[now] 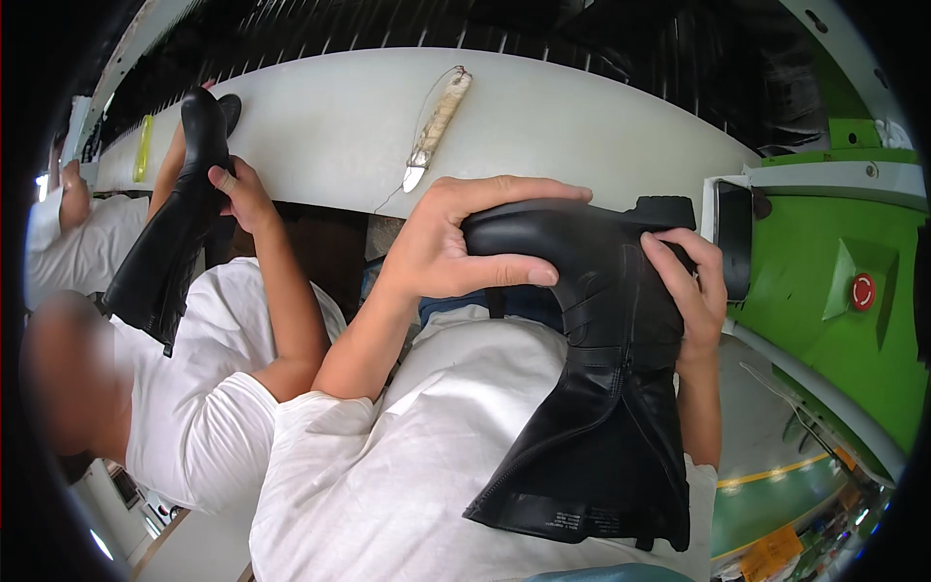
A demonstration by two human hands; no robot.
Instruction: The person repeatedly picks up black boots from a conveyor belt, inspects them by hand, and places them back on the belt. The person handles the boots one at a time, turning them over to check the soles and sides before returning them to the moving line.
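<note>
Left fingers (524,188) have the black boot (621,330) gripped round the toe; right fingers (713,267) grip it near the heel, so it's smack between them, shaft toward the shirt (427,427); a wrapped tool (442,116) lies on the worktop (320,121) beyond the left fingers; a co-worker (199,417) has another boot (175,238) further left.
</note>
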